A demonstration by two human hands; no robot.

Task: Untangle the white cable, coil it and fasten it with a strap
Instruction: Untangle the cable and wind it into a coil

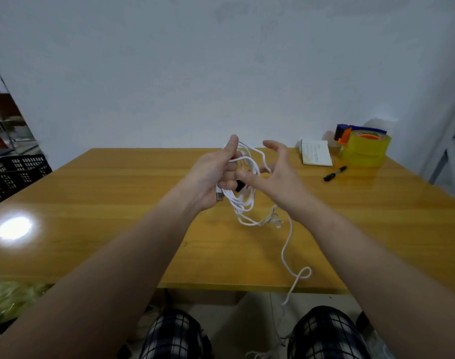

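While the left hand (pixel 211 174) grips the bundled white cable (pixel 240 206) above the worktop (pixel 117 203), fingers curled round its loops, the right hand (pixel 278 177) is spread open just right of the cable, one fingertip at the loops. A loose tail drops from the cable past the worktop's near edge. Farther right of the cable lie a notebook (pixel 316 152), a marker (pixel 334 173) and a tape dispenser (pixel 363 146).

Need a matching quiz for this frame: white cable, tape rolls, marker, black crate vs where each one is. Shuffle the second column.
1. white cable
2. tape rolls
3. marker
4. black crate

A. lying flat on the table, on the near side of the tape rolls
B. off the table, far left
C. gripped in the left hand, tail hanging over the near table edge
D. stacked at the table's far right corner

Pairs: 1-C, 2-D, 3-A, 4-B
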